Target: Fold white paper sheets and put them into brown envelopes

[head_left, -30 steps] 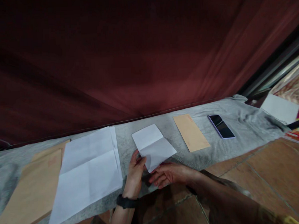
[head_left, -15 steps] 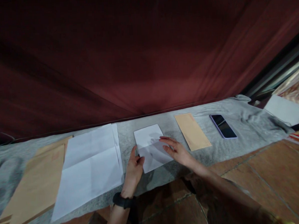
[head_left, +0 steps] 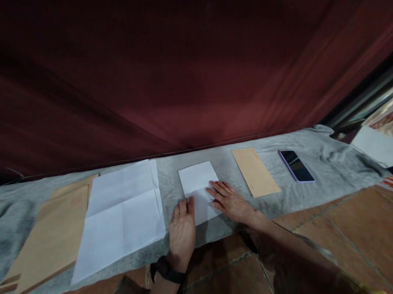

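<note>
The left hand (head_left: 183, 229) lies flat, fingers together, at the small sheet's (head_left: 197, 180) lower left edge; the right hand (head_left: 231, 203) presses its right side, fingers spread, neither gripping. The small sheet sits at lower centre, its long axis running up the frame, top end leaning left. It appears already folded, with a crease across; the larger sheets (head_left: 121, 216), lower left, lie unfolded, and the envelope (head_left: 255, 172), right of centre, lies apart.
</note>
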Demonstrator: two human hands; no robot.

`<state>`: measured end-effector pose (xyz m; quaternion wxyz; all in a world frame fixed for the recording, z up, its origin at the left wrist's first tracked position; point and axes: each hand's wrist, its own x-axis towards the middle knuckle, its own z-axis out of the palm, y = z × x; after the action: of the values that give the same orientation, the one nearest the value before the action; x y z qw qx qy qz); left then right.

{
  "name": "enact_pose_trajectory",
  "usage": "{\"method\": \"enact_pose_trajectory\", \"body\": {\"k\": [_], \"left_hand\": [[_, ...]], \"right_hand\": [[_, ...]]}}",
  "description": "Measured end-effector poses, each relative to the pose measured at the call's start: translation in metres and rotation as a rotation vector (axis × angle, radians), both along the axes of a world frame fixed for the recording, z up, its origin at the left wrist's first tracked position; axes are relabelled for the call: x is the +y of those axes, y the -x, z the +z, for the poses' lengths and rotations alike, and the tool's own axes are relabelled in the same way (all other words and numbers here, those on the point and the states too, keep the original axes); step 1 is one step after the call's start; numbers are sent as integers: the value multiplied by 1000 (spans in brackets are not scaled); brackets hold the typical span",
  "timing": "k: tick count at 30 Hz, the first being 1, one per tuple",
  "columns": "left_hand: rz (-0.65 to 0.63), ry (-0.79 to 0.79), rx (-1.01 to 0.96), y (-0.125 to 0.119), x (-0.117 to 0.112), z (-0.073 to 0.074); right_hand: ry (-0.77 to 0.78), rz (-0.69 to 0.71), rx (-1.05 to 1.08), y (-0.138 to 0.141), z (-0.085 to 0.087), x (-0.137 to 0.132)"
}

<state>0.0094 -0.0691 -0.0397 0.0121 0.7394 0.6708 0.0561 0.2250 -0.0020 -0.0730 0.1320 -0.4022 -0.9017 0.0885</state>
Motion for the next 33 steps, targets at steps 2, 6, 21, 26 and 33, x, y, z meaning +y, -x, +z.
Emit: {"method": "enact_pose_trajectory", "body": {"k": [2,6,21,26,33], "left_hand": [[-34,-36,49,4,-2,-3],[-110,-58,8,12,-1,-13],[-104,-253,-165,5,19,-33],[-145,-209,-112,-7,19,-39],[-139,-153,-104,-8,19,-35]], "right_hand": [[0,8,1,-1,0,0],[0,17,13,-3,0,1],[14,26,-7,5,6,-11],[35,19,-17,5,6,-8],[31,-2,-38,6,3,0]]}}
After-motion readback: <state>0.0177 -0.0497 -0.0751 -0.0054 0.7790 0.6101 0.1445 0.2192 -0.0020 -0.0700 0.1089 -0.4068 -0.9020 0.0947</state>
